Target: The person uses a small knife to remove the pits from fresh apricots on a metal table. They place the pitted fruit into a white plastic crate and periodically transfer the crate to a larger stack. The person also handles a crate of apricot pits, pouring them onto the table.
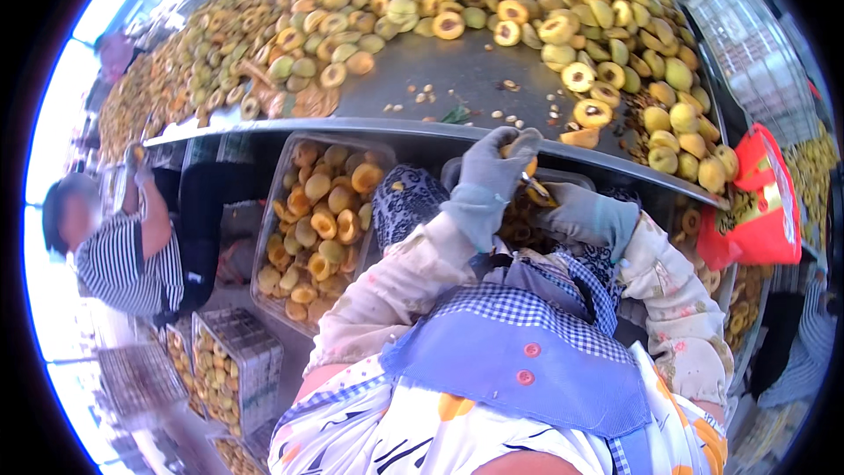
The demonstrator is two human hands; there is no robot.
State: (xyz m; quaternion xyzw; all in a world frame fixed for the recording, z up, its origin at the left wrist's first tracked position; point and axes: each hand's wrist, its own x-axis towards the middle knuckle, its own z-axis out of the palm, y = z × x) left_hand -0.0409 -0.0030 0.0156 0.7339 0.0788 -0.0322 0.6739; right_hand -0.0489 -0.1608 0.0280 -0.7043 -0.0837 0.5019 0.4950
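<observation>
My left hand (492, 171), in a grey glove, is raised at the metal table's near edge. Its fingers close on a peach half (526, 143), mostly hidden by the glove. Just to the right and lower, my right hand (580, 214), gloved too, is closed round a small pitting tool (537, 188) with a yellowish part. The tool's tip points up toward the left hand, and I cannot tell whether it touches the fruit. Beneath the hands, a container in my lap with cut peaches (520, 227) shows only in part.
Peach halves (352, 0) are heaped across the metal table (396, 79), with loose pits around a bare patch. A crate of halves (283, 167) stands at my left, and a red bag (758, 202) hangs at the right edge. A person in stripes (132, 255) sits far left.
</observation>
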